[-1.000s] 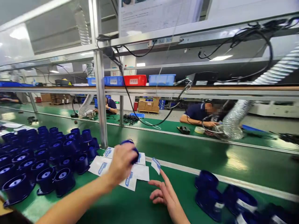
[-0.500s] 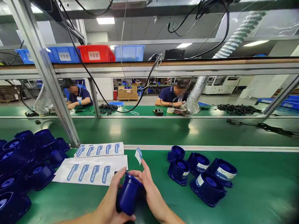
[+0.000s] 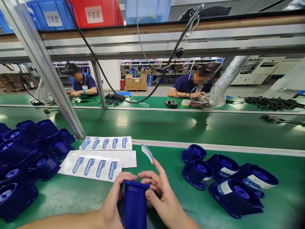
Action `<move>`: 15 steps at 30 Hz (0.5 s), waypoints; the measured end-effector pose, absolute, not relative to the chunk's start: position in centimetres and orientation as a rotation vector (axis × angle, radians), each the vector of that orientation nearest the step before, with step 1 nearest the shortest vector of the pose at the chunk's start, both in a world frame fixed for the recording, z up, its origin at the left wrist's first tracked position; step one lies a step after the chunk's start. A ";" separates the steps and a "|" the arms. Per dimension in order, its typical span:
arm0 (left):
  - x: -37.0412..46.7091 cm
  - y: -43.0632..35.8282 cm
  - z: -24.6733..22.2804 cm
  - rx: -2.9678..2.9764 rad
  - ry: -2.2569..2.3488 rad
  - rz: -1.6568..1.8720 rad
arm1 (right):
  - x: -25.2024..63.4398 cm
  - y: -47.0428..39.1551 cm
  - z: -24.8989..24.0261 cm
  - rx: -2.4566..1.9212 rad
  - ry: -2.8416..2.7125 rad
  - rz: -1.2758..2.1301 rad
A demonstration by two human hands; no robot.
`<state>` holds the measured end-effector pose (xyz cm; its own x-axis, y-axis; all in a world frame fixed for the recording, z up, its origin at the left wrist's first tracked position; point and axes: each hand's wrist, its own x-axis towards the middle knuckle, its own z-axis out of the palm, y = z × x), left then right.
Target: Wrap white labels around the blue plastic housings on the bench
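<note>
In the lower middle, a dark blue plastic housing (image 3: 134,203) with a flanged rim stands upright in my left hand (image 3: 113,200), whose fingers wrap round its left side. My right hand (image 3: 164,194) is at the housing's right side, thumb against the rim and the other fingers partly behind it. A white and blue label (image 3: 147,153) clings to the tip of my raised right index finger, slightly curled. Behind my left hand lies a sheet of printed labels (image 3: 92,168), with another label sheet (image 3: 107,143) beyond it.
Blue housings (image 3: 14,152) are heaped at the left. Several labelled housings (image 3: 238,194) stand at the right on the green table (image 3: 171,190). A metal post (image 3: 54,76) rises at the left. Two people (image 3: 190,84) work across the bench; a black cable (image 3: 105,74) hangs in front.
The view has tipped down and come closer. The housing has turned from tilted to upright. My right thumb now rests at its rim, and the label still sticks to my index finger.
</note>
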<state>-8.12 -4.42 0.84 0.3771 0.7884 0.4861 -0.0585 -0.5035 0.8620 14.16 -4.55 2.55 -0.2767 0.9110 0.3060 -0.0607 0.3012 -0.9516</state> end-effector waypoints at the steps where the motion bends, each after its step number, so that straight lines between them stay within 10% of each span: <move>1: -8.2 -4.5 1.0 1.787 0.666 1.241 | 14.2 -4.5 2.4 -0.834 -1.558 1.151; 15: -8.2 -4.0 3.2 2.234 0.899 1.220 | 11.3 -6.0 3.4 -1.155 -1.931 0.666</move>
<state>-8.24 -4.03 3.17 0.3998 0.7180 0.5697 0.3314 -0.6928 0.6405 11.33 -5.96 3.37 -0.2881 0.8912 0.3503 0.4860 0.4513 -0.7485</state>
